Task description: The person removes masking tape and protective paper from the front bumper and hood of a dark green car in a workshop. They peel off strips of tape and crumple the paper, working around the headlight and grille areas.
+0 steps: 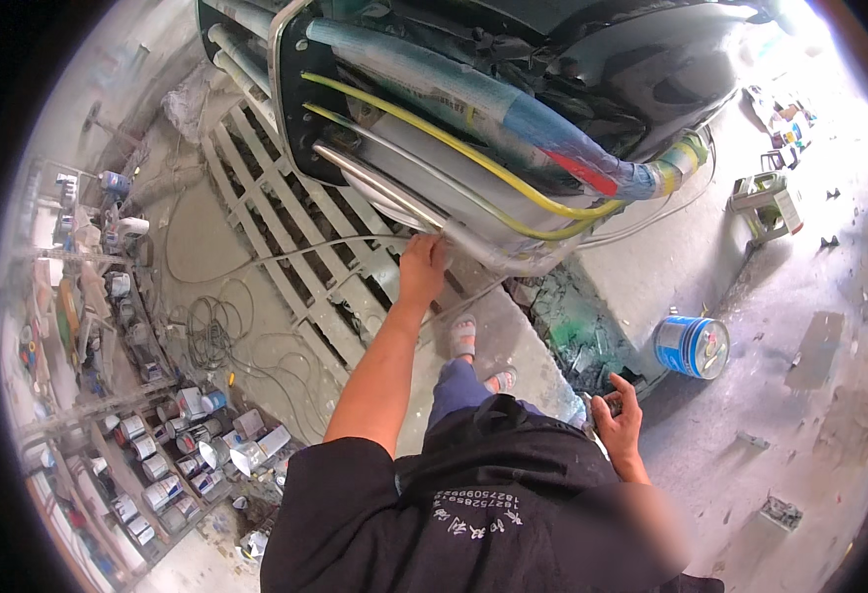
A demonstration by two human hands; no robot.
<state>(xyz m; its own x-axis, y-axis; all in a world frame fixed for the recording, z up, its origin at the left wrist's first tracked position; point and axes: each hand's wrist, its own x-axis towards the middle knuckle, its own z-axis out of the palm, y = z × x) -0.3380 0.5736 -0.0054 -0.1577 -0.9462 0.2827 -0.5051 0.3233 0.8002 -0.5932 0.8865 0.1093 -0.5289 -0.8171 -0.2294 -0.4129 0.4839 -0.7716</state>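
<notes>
A large dark assembly point(641, 79) fills the top of the view. Along its near side run a blue-and-red wrapped tube point(552, 128), yellow hoses point(434, 148) and a bare silver bar point(379, 188). My left hand point(424, 269) reaches up to the assembly's lower edge by the end of that bar. Its fingers are closed there, and whatever they grip is hidden. Down at my right side, my right hand point(620, 423) hangs near my waist. Its fingers are bent and apart, with nothing seen in them.
Wooden pallet slats point(300, 227) lie on the floor at left, crossed by a thin hose, with a coiled hose point(211, 331) nearby. Cans crowd the left shelves point(88, 415). A blue-and-white can point(691, 346) and a green-and-white jug point(768, 206) are on the right.
</notes>
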